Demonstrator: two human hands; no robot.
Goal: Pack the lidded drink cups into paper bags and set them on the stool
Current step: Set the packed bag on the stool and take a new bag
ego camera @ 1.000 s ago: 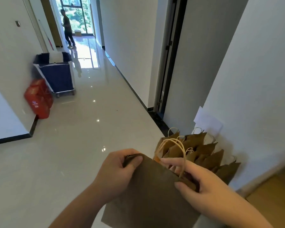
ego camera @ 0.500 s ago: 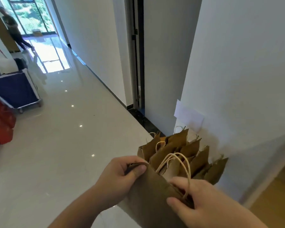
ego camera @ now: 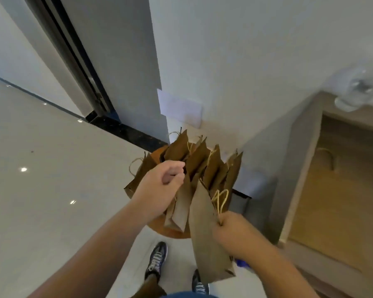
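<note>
Twine handles [ego camera: 221,198] of flat brown paper bag [ego camera: 207,244] pinched in right hand [ego camera: 230,229]; looks light, floppy, best carried there. Left hand [ego camera: 162,186] curled, grip unclear.

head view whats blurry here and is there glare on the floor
Head view: the clear object at upper right is smeared past telling; small glare spots dot the glossy floor; the bags are only slightly soft and evenly lit.
</note>
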